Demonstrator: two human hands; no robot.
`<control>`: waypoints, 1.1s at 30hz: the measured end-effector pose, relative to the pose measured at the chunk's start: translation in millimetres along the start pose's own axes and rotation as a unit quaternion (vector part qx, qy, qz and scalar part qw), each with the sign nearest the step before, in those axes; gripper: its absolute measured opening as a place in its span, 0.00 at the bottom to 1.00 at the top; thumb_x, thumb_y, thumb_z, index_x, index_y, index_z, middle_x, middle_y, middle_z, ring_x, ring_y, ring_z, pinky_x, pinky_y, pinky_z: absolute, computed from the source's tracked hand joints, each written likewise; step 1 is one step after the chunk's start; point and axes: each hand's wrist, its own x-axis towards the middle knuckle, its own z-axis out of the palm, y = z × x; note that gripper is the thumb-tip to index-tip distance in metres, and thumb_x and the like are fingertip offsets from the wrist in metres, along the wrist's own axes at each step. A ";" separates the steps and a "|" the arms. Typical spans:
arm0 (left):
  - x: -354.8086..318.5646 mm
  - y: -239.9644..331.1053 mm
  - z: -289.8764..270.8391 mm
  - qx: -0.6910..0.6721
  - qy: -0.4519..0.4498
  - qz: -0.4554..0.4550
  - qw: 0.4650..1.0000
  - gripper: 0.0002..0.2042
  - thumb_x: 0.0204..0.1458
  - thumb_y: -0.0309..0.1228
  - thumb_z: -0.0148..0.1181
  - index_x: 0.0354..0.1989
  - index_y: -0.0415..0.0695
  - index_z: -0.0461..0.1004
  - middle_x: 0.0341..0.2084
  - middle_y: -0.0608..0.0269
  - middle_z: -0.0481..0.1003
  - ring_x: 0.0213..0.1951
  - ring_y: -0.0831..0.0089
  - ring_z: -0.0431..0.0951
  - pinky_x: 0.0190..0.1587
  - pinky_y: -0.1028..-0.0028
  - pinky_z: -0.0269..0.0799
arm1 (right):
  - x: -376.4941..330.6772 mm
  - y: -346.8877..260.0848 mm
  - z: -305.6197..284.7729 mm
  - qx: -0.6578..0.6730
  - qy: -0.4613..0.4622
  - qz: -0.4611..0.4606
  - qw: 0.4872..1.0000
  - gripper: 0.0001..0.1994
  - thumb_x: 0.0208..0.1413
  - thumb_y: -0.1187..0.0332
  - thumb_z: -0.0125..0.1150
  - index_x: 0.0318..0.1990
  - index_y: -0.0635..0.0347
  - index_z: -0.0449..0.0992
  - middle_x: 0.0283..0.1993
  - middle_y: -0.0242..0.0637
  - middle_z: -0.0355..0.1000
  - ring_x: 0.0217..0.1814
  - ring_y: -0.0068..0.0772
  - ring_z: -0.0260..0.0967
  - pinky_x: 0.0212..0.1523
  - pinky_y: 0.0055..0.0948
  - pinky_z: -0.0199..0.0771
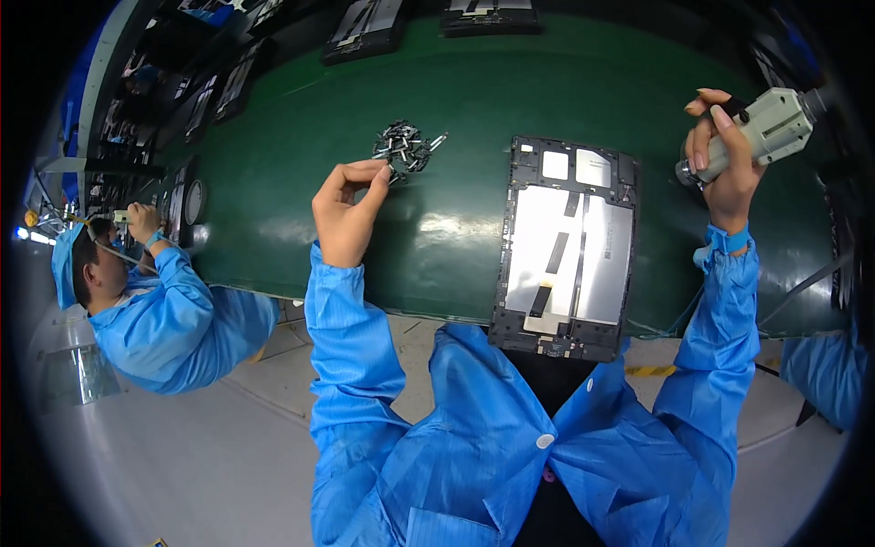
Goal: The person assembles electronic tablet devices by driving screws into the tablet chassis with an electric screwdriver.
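Note:
My left hand (351, 211) is at the near edge of a small heap of dark and silvery little parts (404, 146). Its thumb and index finger are pinched together on one small piece from the heap. An opened tablet (609, 264) lies to the right, its silver inside facing up and its near end at the table's front edge. Further right, my right hand (725, 164) is wrapped round a pale grey-green electric screwdriver (773, 129), held up apart from the tablet. A blue band circles my right wrist.
The green table (456, 246) carries more dark-framed tablets (365, 32) along its far side. At left, a co-worker (164, 310) in blue sits by the table with raised hands. A cord (807, 284) runs near my right sleeve.

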 end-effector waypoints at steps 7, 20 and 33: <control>17.7 31.2 66.8 0.134 -0.211 0.118 0.961 0.06 0.49 0.21 0.65 0.31 0.34 0.73 0.33 0.55 0.82 0.36 0.67 0.85 0.41 0.73 0.79 | -6.4 1.0 7.4 -0.002 -0.025 -0.010 1.000 0.14 0.59 0.69 0.58 0.44 0.75 0.76 0.18 0.38 0.69 0.17 0.23 0.65 0.20 0.24 0.65; 51.2 36.1 82.4 0.227 -0.365 0.148 0.891 0.09 0.54 0.19 0.56 0.40 0.37 0.80 0.37 0.54 0.78 0.41 0.59 0.81 0.46 0.68 0.78 | -16.6 -6.6 -5.9 -0.040 -0.021 -0.038 0.998 0.15 0.59 0.68 0.54 0.47 0.73 0.76 0.25 0.42 0.72 0.16 0.21 0.62 0.18 0.23 0.64; 38.5 30.0 65.6 0.281 -0.218 0.156 0.921 0.15 0.45 0.37 0.74 0.34 0.40 0.81 0.23 0.59 0.75 0.25 0.68 0.75 0.30 0.73 0.71 | -18.8 -5.3 -15.1 -0.057 -0.040 -0.049 0.996 0.15 0.59 0.69 0.54 0.47 0.75 0.76 0.25 0.42 0.72 0.15 0.21 0.62 0.18 0.22 0.63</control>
